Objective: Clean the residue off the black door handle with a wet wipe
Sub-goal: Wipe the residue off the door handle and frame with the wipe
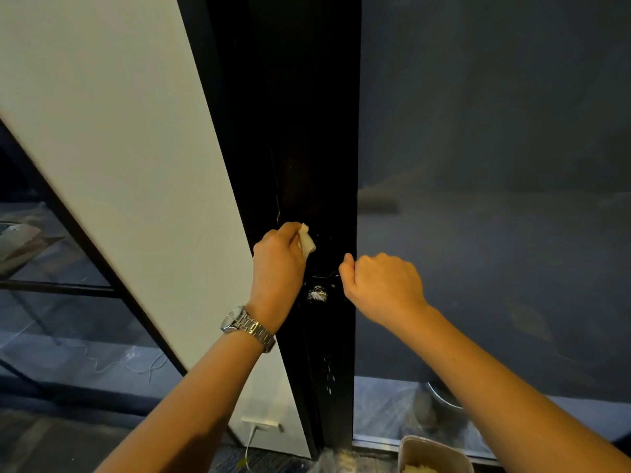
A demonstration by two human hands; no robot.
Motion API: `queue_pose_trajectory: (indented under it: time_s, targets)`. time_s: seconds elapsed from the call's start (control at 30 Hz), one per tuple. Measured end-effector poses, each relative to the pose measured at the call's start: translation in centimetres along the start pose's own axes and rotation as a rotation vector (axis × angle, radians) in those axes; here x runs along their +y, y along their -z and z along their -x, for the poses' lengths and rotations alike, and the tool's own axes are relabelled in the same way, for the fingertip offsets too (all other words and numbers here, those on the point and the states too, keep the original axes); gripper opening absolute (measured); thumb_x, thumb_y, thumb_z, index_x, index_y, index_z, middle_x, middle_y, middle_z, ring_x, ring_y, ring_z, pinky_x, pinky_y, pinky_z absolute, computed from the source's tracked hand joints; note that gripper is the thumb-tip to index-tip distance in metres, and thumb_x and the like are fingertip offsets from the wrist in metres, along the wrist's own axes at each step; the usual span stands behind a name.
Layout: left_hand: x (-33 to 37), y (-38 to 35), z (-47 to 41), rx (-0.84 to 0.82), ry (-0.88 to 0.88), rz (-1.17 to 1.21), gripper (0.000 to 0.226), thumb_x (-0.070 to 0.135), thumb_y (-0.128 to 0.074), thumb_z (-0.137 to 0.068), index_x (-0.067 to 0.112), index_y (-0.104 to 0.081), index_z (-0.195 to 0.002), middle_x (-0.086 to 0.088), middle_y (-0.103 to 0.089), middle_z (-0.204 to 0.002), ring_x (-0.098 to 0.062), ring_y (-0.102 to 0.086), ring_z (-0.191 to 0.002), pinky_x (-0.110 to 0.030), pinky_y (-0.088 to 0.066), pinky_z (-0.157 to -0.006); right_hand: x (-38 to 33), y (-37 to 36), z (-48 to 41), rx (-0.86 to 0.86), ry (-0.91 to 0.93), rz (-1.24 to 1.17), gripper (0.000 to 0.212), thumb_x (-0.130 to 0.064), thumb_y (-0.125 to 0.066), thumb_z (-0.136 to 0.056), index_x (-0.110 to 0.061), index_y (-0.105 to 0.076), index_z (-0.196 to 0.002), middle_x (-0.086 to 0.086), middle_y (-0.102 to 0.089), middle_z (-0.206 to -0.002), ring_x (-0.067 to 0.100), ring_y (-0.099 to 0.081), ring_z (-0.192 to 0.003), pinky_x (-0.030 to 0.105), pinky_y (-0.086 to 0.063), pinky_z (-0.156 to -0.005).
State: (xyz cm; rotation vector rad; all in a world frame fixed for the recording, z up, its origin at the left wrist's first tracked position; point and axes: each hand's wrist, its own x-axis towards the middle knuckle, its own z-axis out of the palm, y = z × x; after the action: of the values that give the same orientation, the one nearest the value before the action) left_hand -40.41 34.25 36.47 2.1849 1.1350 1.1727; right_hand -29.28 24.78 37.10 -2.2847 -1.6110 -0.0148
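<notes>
currently left hand (278,257) pinches a crumpled white wipe (306,240), right hand (382,281) grips the glossy black handle (324,277).

The floor (41,442) is dark blue-grey carpet, visible along the bottom of the frame and at lower left.

- Bottom right: a pale plastic tub (431,440) stands on the floor, cut off by the frame edge, with light-coloured contents.
- Bottom centre: a crumpled clear plastic sheet (331,460) lies just left of the tub.
- Lower left: a thin white cable (136,367) lies in loose loops.
- Left edge, mid-height: a brown cardboard box (20,244); its contact with the floor cannot be confirmed.
</notes>
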Motion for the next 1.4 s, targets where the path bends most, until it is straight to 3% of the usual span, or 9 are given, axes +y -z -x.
queue_pose_trajectory:
  time_s: [0.13,0.3,0.37,0.6,0.77,0.97,1.1,1.27,1.4]
  targets:
    - [0.1,-0.4,0.5,0.021,0.077,0.058,0.031,0.010,-0.043,-0.095,0.001,-0.052,-0.123,-0.011,-0.058,-0.093,0.001,-0.043,-0.059,0.002,-0.040,-0.053,0.0,0.0,0.0,0.008,-0.006,0.003,0.056,-0.033,-0.026,-0.102,-0.012,-0.031,-0.049,0.001,-0.033,-0.049,0.016,-0.027,-0.043,0.028,-0.016,-0.043]
    - [-1.4,-0.3,0.5,-0.075,0.183,0.013,0.026,0.010,-0.041,-0.096,-0.005,-0.062,-0.093,-0.002,-0.049,-0.064,-0.013,-0.042,-0.054,-0.004,-0.036,-0.046,0.1,-0.1,0.1,0.001,0.003,-0.016,0.057,-0.033,-0.025,-0.102,-0.012,-0.031,-0.049,0.001,-0.033,-0.048,0.016,-0.027,-0.043,0.028,-0.017,-0.043]
    - [-1.4,0.1,0.9,-0.084,0.174,0.034,0.026,0.012,-0.042,-0.095,-0.002,-0.064,-0.099,-0.005,-0.056,-0.075,-0.010,-0.045,-0.058,-0.002,-0.036,-0.047,0.2,-0.1,0.0,-0.013,0.009,-0.038,0.057,-0.032,-0.025,-0.102,-0.012,-0.032,-0.049,0.001,-0.034,-0.048,0.016,-0.028,-0.043,0.028,-0.019,-0.043]
    - [0.4,0.1,1.3,-0.030,-0.161,-0.090,0.033,0.012,-0.047,-0.093,0.006,-0.053,-0.126,-0.012,-0.054,-0.119,-0.014,-0.047,-0.101,0.002,-0.033,-0.075,0.9,-0.3,-0.3,0.006,0.002,-0.117,0.057,-0.029,-0.024,-0.103,-0.011,-0.032,-0.050,0.002,-0.035,-0.049,0.016,-0.031,-0.044,0.030,-0.022,-0.045]
    - [1.2,-1.0,0.2,-0.177,-0.447,-0.394,0.027,0.021,-0.045,-0.094,0.006,-0.063,-0.109,-0.012,-0.051,-0.119,-0.024,-0.044,-0.109,-0.026,-0.039,-0.090,0.7,-0.6,-0.1,0.070,-0.036,-0.089,0.054,-0.027,-0.026,-0.102,-0.012,-0.031,-0.050,0.002,-0.034,-0.052,0.025,-0.041,-0.058,0.030,-0.020,-0.045]
    - [1.2,-1.7,1.0,0.056,-0.171,-0.045,0.022,0.009,-0.046,-0.092,0.006,-0.059,-0.110,-0.010,-0.048,-0.113,-0.009,-0.042,-0.088,0.008,-0.029,-0.074,0.9,-0.3,0.3,0.065,-0.077,-0.090,0.054,-0.029,-0.025,-0.102,-0.012,-0.033,-0.051,0.002,-0.035,-0.053,0.026,-0.042,-0.062,0.031,-0.029,-0.056]
    - [0.0,-1.4,1.9,0.097,0.056,0.126,0.025,0.010,-0.047,-0.092,0.006,-0.052,-0.116,-0.002,-0.047,-0.106,-0.005,-0.046,-0.077,0.005,-0.036,-0.063,1.0,-0.4,0.1,0.037,-0.077,-0.102,0.053,-0.026,-0.027,-0.101,-0.011,-0.032,-0.050,0.002,-0.036,-0.051,0.022,-0.035,-0.050,0.028,-0.024,-0.047]
    - [-2.5,-0.5,3.6,0.139,0.055,0.158,0.009,0.009,-0.054,-0.088,0.008,-0.059,-0.095,-0.004,-0.059,-0.090,-0.005,-0.051,-0.071,-0.001,-0.039,-0.059,1.2,-0.4,0.0,0.035,-0.073,-0.088,0.054,-0.026,-0.029,-0.100,-0.011,-0.032,-0.049,0.002,-0.036,-0.048,0.017,-0.030,-0.045,0.026,-0.021,-0.043]
    - [-3.1,-1.4,3.9,0.022,-0.020,0.019,0.018,0.003,-0.056,-0.086,0.000,-0.059,-0.104,-0.015,-0.057,-0.107,-0.008,-0.049,-0.082,0.001,-0.039,-0.068,1.0,-0.5,0.0,0.056,-0.078,-0.055,0.056,-0.027,-0.028,-0.101,-0.011,-0.034,-0.047,0.001,-0.036,-0.047,0.017,-0.031,-0.044,0.025,-0.021,-0.043]
